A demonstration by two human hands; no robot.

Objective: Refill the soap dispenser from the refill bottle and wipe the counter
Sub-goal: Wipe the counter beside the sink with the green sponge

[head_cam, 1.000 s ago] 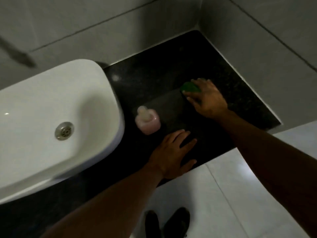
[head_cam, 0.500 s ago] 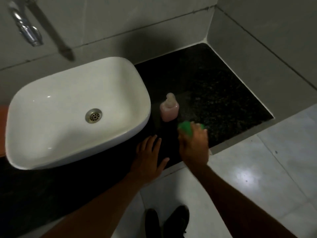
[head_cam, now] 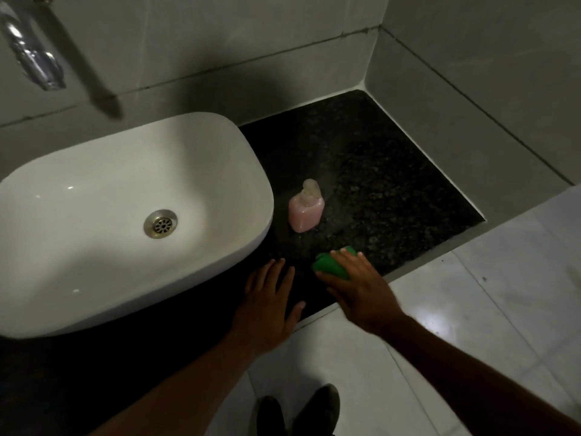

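Note:
A pink soap dispenser (head_cam: 306, 208) with a pale pump stands upright on the black speckled counter (head_cam: 377, 171), just right of the basin. My right hand (head_cam: 358, 287) presses a green cloth (head_cam: 331, 263) onto the counter near its front edge, in front of the dispenser and apart from it. My left hand (head_cam: 267, 302) lies flat on the counter edge with fingers spread, a little left of the cloth, holding nothing. No refill bottle shows in this view.
A white vessel basin (head_cam: 125, 215) with a metal drain fills the left of the counter. A chrome tap (head_cam: 31, 55) juts from the tiled wall at top left. Grey walls bound the counter behind and at right. White floor tiles and my dark shoes (head_cam: 298, 410) lie below.
My right hand dragged the green cloth from the back right of the counter to its front edge. The view swung left and up, bringing the basin and tap into sight. My left hand stayed planted.

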